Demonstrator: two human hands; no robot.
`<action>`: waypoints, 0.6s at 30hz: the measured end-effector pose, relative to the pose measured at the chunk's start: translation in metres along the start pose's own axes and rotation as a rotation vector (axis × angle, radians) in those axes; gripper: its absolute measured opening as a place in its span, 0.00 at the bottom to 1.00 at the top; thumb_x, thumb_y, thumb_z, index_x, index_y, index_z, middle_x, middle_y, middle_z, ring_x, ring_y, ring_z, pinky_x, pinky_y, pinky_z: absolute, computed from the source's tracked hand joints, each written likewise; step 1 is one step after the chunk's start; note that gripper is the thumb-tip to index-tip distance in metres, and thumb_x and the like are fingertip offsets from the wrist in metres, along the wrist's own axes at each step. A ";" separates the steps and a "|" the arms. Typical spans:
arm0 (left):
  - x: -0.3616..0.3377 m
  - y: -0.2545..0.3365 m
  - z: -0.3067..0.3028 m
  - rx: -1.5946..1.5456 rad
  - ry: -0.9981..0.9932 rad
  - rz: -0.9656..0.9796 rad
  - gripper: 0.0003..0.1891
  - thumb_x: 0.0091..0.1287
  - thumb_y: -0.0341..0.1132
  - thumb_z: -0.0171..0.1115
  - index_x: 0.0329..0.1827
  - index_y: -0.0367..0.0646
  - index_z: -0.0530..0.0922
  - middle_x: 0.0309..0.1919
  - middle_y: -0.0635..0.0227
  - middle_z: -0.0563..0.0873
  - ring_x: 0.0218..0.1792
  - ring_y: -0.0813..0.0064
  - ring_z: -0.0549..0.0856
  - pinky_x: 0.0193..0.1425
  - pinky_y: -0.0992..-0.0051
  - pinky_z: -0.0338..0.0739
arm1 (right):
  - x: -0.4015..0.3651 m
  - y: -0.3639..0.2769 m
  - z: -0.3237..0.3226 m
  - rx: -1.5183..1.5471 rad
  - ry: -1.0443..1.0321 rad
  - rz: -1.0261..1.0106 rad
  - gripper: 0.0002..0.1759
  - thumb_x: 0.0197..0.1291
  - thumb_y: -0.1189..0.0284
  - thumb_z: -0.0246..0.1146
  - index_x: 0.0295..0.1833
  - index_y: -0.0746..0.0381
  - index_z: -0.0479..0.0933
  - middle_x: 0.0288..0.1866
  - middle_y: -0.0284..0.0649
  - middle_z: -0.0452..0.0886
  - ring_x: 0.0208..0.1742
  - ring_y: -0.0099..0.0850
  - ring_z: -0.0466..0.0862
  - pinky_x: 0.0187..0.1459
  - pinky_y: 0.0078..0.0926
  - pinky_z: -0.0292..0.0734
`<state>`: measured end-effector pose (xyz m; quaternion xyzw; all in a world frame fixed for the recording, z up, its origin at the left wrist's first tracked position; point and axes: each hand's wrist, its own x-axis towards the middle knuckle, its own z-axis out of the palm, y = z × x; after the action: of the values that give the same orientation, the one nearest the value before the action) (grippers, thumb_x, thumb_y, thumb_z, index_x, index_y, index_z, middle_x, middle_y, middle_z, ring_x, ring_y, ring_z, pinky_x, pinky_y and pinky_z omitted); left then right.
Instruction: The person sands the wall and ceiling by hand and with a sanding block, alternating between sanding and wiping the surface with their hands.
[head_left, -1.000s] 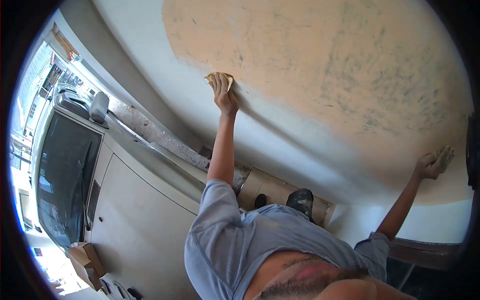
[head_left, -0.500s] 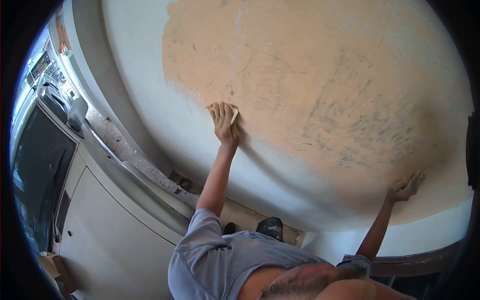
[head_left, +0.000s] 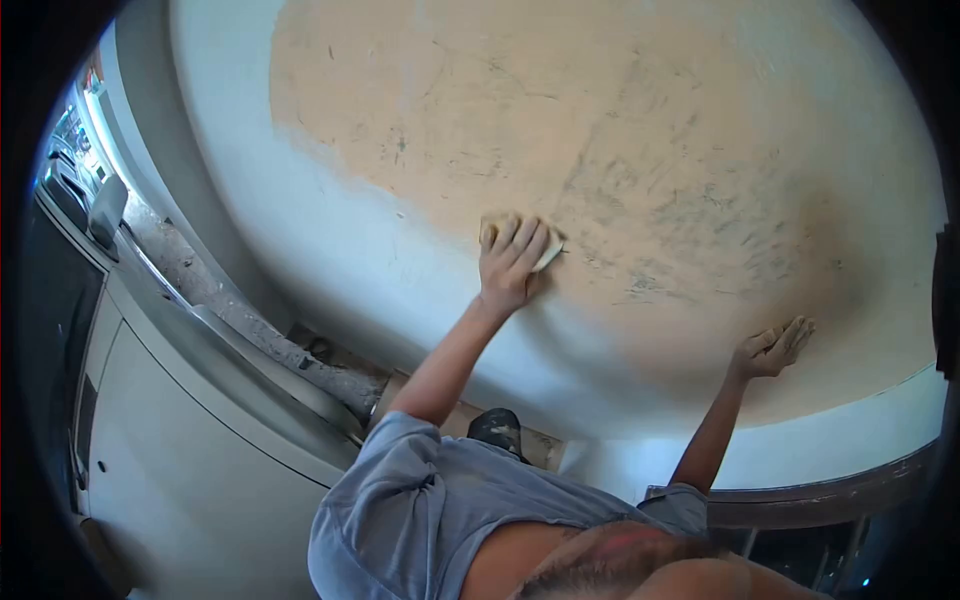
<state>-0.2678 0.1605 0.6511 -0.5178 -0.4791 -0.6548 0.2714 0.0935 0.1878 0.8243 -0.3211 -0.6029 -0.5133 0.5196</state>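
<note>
My left hand (head_left: 512,262) is pressed to the wall, its fingers bent over a folded piece of sandpaper (head_left: 550,254). Only a pale edge of the sheet shows beyond the fingers. Under it is the lower border of a large tan patch (head_left: 470,120), where tan meets white wall. Lower down on the right, my right hand (head_left: 774,346) rests against the wall with fingers stretched out and dusty. No held thing shows in it. Dark scuffs and scratches mark the tan surface between and above both hands.
To the left stands a pale vehicle (head_left: 190,450) with a side mirror (head_left: 107,208), close beside me. Rubble (head_left: 240,305) lies along the ground by the wall's foot. A dark boot (head_left: 497,430) shows below me. A brown curved rail (head_left: 820,503) runs at the lower right.
My left hand has slid right and slightly down across the wall with the sandpaper, relative to the tan patch. My right hand stays at about the same spot on the wall. The view has shifted.
</note>
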 end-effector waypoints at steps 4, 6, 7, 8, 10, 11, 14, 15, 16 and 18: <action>0.201 0.015 -0.021 0.058 0.090 0.357 0.22 0.61 0.37 0.62 0.61 0.58 0.78 0.57 0.65 0.83 0.62 0.60 0.78 0.71 0.54 0.60 | 0.000 0.010 0.001 -0.024 -0.017 -0.033 0.22 0.70 0.70 0.47 0.62 0.72 0.73 0.66 0.55 0.72 0.69 0.51 0.70 0.68 0.45 0.63; 0.297 0.029 -0.026 -0.088 0.109 0.343 0.22 0.74 0.42 0.43 0.67 0.44 0.73 0.70 0.55 0.69 0.73 0.56 0.63 0.78 0.59 0.47 | -0.001 0.010 0.000 -0.028 -0.026 -0.022 0.23 0.70 0.69 0.47 0.62 0.72 0.73 0.66 0.55 0.72 0.68 0.52 0.71 0.67 0.46 0.64; 0.291 0.034 -0.024 -0.088 0.099 0.345 0.22 0.74 0.42 0.43 0.67 0.44 0.73 0.70 0.55 0.69 0.73 0.56 0.63 0.78 0.59 0.47 | -0.002 0.008 0.002 -0.028 -0.020 0.000 0.23 0.70 0.69 0.47 0.62 0.72 0.73 0.66 0.55 0.72 0.68 0.52 0.71 0.67 0.46 0.64; 0.275 0.044 -0.024 -0.050 -0.101 0.122 0.24 0.64 0.36 0.53 0.65 0.48 0.74 0.64 0.59 0.75 0.66 0.59 0.71 0.73 0.59 0.56 | -0.004 0.007 0.003 -0.036 -0.035 0.008 0.23 0.70 0.69 0.47 0.62 0.72 0.73 0.66 0.55 0.72 0.68 0.52 0.71 0.67 0.46 0.64; 0.209 0.050 -0.002 -0.071 0.125 0.242 0.28 0.50 0.30 0.65 0.60 0.46 0.78 0.55 0.60 0.83 0.57 0.60 0.81 0.66 0.55 0.67 | -0.005 0.009 0.005 -0.005 0.002 0.019 0.24 0.71 0.66 0.47 0.62 0.71 0.73 0.65 0.55 0.73 0.67 0.53 0.72 0.67 0.47 0.64; 0.157 0.049 0.001 -0.011 0.027 0.259 0.27 0.49 0.33 0.68 0.57 0.44 0.80 0.54 0.60 0.84 0.57 0.59 0.81 0.65 0.51 0.67 | -0.006 0.008 0.005 -0.031 -0.004 0.027 0.24 0.71 0.66 0.47 0.62 0.71 0.73 0.65 0.55 0.73 0.67 0.53 0.72 0.67 0.47 0.64; -0.036 0.048 0.027 -0.005 -0.152 0.156 0.19 0.64 0.42 0.62 0.57 0.47 0.80 0.57 0.65 0.83 0.61 0.65 0.79 0.69 0.55 0.64 | -0.005 0.009 0.003 -0.034 -0.002 0.019 0.24 0.72 0.65 0.46 0.61 0.70 0.74 0.65 0.54 0.74 0.67 0.52 0.72 0.67 0.46 0.64; -0.028 0.048 0.028 -0.013 -0.145 0.168 0.19 0.64 0.42 0.62 0.57 0.47 0.80 0.57 0.65 0.83 0.61 0.65 0.79 0.69 0.55 0.64 | -0.006 0.007 0.004 -0.044 0.010 0.021 0.24 0.72 0.65 0.46 0.61 0.70 0.74 0.65 0.54 0.74 0.67 0.52 0.72 0.67 0.46 0.64; -0.009 0.051 0.027 -0.029 -0.145 0.222 0.20 0.64 0.42 0.62 0.59 0.48 0.79 0.58 0.67 0.82 0.61 0.66 0.79 0.69 0.55 0.64 | -0.006 0.006 0.003 -0.043 0.006 0.026 0.24 0.72 0.65 0.45 0.62 0.70 0.74 0.65 0.54 0.74 0.67 0.52 0.72 0.67 0.46 0.64; 0.064 0.058 0.020 -0.073 -0.153 0.352 0.23 0.62 0.40 0.63 0.63 0.52 0.76 0.61 0.71 0.80 0.62 0.69 0.78 0.69 0.54 0.63 | -0.002 0.011 0.003 -0.024 -0.007 0.002 0.24 0.72 0.65 0.45 0.62 0.70 0.74 0.65 0.54 0.74 0.67 0.52 0.72 0.67 0.46 0.63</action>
<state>-0.2301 0.1647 0.7312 -0.6513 -0.3760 -0.5731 0.3255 0.1031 0.1936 0.8261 -0.3297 -0.5981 -0.5188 0.5141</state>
